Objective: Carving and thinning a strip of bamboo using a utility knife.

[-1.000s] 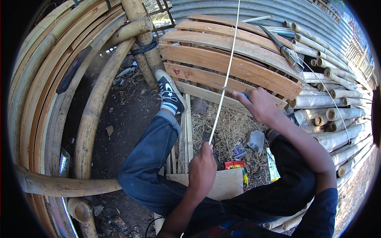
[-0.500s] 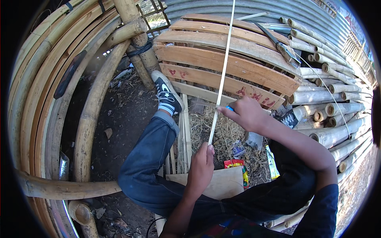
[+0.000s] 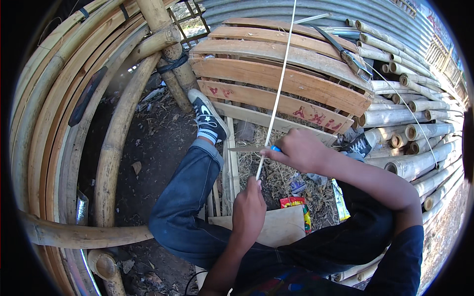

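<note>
A long, pale bamboo strip (image 3: 278,93) rises from my lap and runs past the top edge of the view. Its lower end sits in my left hand (image 3: 249,207), closed around it with the thumb pointing up along the strip. Just above, my right hand (image 3: 302,152) grips a knife (image 3: 247,148) by its blue handle. The thin blade points left and crosses the strip, and my right thumb presses against the strip near the blade. A flat wooden board (image 3: 266,224) lies between my legs, below my hands.
Ahead stands a slatted wooden pallet (image 3: 296,74) with a sheathed blade tool (image 3: 355,66) on top. Stacked bamboo poles (image 3: 419,111) fill the right side. Curved bamboo rails (image 3: 114,138) stand at the left. Colourful wrappers (image 3: 297,203) lie on dry shavings.
My right hand and the knife have slid down the strip toward my left hand. The blade now shows more clearly. The strip's upper part has shifted slightly right.
</note>
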Demonstrator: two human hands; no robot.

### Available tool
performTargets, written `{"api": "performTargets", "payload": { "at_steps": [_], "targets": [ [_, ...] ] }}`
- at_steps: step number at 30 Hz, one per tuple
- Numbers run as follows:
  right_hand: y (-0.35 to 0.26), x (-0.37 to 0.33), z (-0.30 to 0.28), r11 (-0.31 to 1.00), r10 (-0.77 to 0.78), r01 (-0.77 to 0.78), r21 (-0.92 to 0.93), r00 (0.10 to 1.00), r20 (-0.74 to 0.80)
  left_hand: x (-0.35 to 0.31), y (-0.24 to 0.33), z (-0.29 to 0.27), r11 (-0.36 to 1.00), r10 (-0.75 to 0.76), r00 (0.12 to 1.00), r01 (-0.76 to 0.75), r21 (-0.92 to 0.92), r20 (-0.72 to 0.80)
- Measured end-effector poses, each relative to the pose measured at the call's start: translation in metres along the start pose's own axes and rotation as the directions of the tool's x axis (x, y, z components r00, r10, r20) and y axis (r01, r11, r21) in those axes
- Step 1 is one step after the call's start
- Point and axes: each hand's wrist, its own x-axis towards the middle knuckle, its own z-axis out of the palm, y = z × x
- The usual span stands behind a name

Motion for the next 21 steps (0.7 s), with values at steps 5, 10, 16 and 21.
{"api": "performTargets", "payload": {
  "at_steps": [5, 10, 16, 21],
  "targets": [
    [0.028, 0.013, -0.010, 0.994, 0.104, -0.106, -0.007, 0.985, -0.135, -0.012, -0.010, -0.003, 1.000, 0.006, 1.000, -0.006, -0.001, 0.002],
    [0.036, 0.012, -0.013, 0.986, 0.128, -0.111, 0.126, 0.983, -0.132, -0.013, -0.012, -0.002, 0.989, 0.032, 0.999, -0.036, -0.144, -0.026],
    [-0.018, -0.015, 0.016, 0.984, -0.169, 0.164, 0.063, 0.982, 0.089, 0.020, -0.029, -0.011, -0.099, 0.131, 0.703, 0.711, -0.696, 0.699],
    [0.004, -0.008, 0.010, 0.993, -0.097, 0.102, -0.061, 0.992, 0.084, 0.018, -0.032, -0.008, -0.111, 0.130, 0.699, 0.715, -0.690, 0.703]
  ]
}}
